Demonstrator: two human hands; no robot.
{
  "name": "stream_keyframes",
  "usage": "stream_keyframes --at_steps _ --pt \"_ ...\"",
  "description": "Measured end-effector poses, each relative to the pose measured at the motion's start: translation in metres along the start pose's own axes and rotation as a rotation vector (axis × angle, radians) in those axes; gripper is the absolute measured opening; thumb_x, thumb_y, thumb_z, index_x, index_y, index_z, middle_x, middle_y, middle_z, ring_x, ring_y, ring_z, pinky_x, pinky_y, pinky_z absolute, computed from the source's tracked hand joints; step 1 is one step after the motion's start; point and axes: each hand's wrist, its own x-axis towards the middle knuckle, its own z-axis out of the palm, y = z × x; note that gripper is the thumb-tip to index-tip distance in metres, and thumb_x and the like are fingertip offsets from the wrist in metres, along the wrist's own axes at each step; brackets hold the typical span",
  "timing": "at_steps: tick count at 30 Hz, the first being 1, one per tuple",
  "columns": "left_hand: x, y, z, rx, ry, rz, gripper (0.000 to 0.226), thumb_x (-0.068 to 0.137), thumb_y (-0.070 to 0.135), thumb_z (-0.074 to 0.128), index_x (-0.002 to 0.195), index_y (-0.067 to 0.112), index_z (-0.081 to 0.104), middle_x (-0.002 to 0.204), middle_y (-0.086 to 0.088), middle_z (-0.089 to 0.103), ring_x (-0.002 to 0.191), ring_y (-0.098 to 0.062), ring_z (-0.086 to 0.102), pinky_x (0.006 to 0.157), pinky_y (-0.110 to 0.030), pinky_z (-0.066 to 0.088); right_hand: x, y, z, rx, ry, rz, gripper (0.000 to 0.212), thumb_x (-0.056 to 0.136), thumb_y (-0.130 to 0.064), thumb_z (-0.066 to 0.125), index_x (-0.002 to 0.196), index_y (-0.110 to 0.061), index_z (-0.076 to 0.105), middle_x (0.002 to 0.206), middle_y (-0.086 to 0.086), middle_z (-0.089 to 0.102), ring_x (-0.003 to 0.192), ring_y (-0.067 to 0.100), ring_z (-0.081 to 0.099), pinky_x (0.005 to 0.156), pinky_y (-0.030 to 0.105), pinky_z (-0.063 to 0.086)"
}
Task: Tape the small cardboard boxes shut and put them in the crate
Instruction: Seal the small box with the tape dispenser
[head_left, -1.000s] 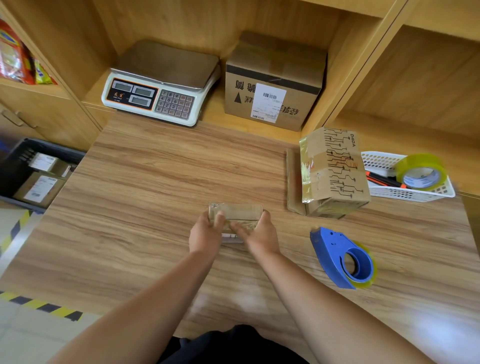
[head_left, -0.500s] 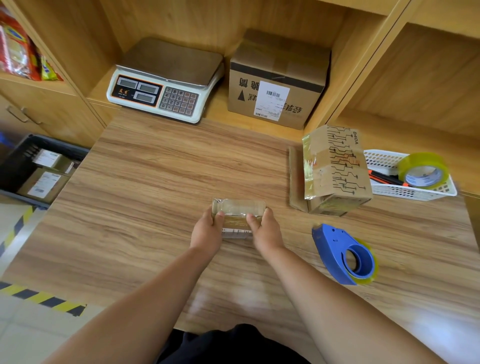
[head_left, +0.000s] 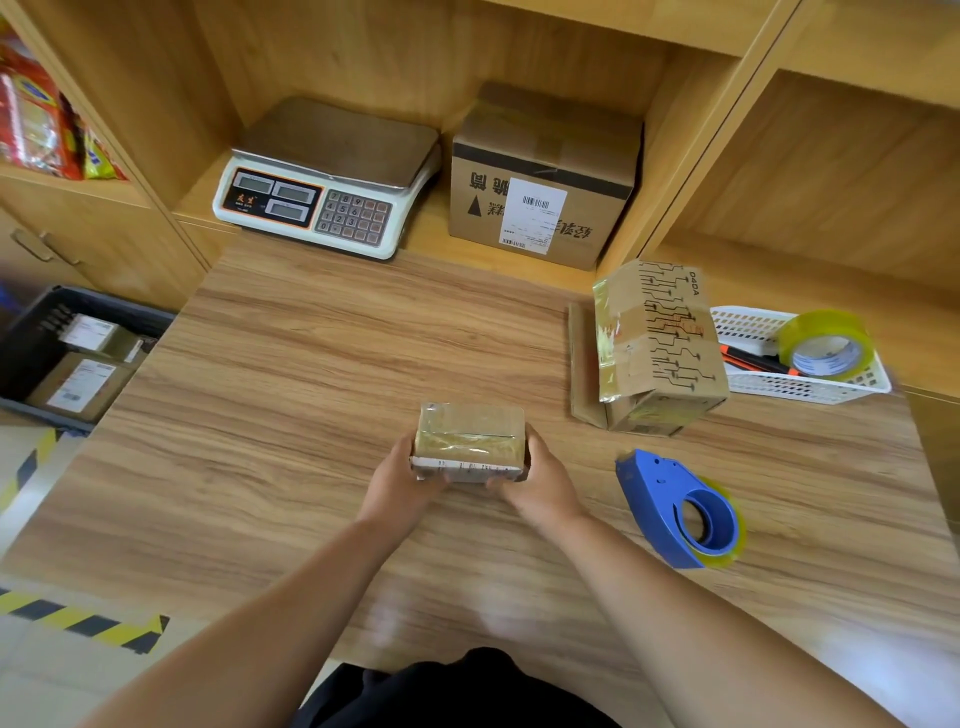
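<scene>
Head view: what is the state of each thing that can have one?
small box, taped over, held at both ends.
left hand, grips the left end.
right hand, grips the right end.
tape dispenser, lying on the table, roll loaded.
crate, holds labelled boxes.
printed box, taped, tilted.
spare tape roll, in the white basket.

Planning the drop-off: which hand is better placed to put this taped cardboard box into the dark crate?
Left, probably: the left hand and right hand both grip the small taped cardboard box, but the dark plastic crate sits far left.
</scene>
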Motion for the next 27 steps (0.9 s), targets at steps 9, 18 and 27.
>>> stream_keyframes --at_steps 9,18,27 --pt "-0.002 0.025 -0.003 0.087 0.164 0.007 0.011 0.092 0.036 0.058 0.091 0.025 0.058 0.074 0.011 0.057 0.074 -0.013 0.054 0.059 -0.027 0.035 -0.004 -0.017 -0.003 -0.078 0.191 -0.029 0.037 0.092 -0.037 0.056 0.122 -0.015 0.058 0.110 -0.002 0.066 0.103 0.017 0.061 0.087 0.035 0.051" --pt "0.001 0.017 -0.003 0.029 0.111 -0.037 0.013 0.088 0.025 0.062 0.101 0.021 0.063 0.094 0.007 0.067 0.086 -0.009 0.061 0.065 -0.022 0.042 -0.005 -0.014 0.003 -0.050 0.165 -0.009 0.030 0.090 -0.026 0.061 0.119 -0.015 0.059 0.112 -0.001 0.066 0.101 0.014 0.060 0.080 0.025 0.044" --pt "0.002 0.021 0.009 0.010 0.075 0.003 0.028 0.099 0.018 0.043 0.127 0.014 0.047 0.108 0.002 0.059 0.097 -0.016 0.052 0.079 -0.025 0.034 0.007 -0.017 0.014 -0.067 0.158 0.057 0.035 0.101 -0.024 0.042 0.133 -0.011 0.047 0.127 0.007 0.059 0.115 0.025 0.054 0.084 0.025 0.038"
